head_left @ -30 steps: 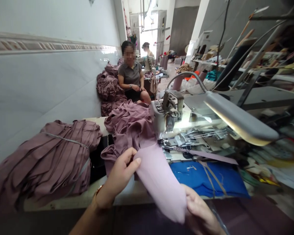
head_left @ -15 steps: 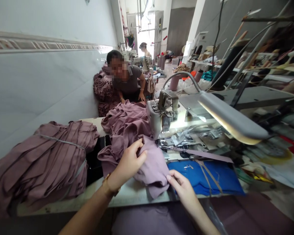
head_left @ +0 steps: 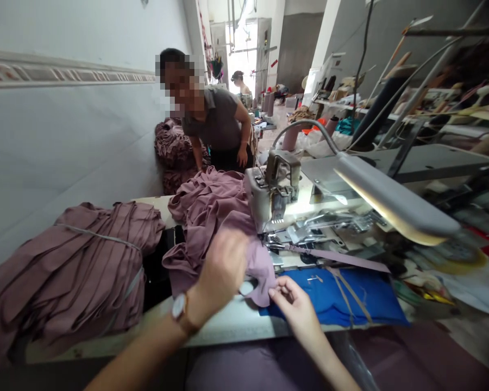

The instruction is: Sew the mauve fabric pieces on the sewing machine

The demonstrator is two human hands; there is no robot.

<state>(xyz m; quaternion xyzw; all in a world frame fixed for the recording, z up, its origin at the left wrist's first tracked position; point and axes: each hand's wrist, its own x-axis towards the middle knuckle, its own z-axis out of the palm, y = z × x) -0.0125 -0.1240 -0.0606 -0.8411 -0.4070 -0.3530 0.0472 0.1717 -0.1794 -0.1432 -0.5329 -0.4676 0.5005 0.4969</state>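
Observation:
Mauve fabric [head_left: 262, 270] lies on the table in front of the sewing machine [head_left: 264, 193], joined to a heaped pile [head_left: 209, 203] of the same cloth. Between thumb and fingertips, my right hand [head_left: 291, 298] pinches the fabric's near right edge. My left hand [head_left: 227, 260], with a watch on its wrist, is over the cloth just left of the machine. Motion smears its fingers, so its grip is unclear. A narrow mauve strip [head_left: 342, 258] runs rightward from beside the needle area.
A tied bundle of mauve pieces [head_left: 85, 260] sits at left. Blue cloth [head_left: 321, 296] lies by my right hand. A lamp [head_left: 395, 198] reaches over the table's right side. A co-worker [head_left: 218, 122] leans behind the pile; another person [head_left: 240, 81] is farther back.
My left hand has turned and drawn the fabric up and back, so less hangs near the table edge. My right hand moved slightly left. The co-worker has risen from a lower bend.

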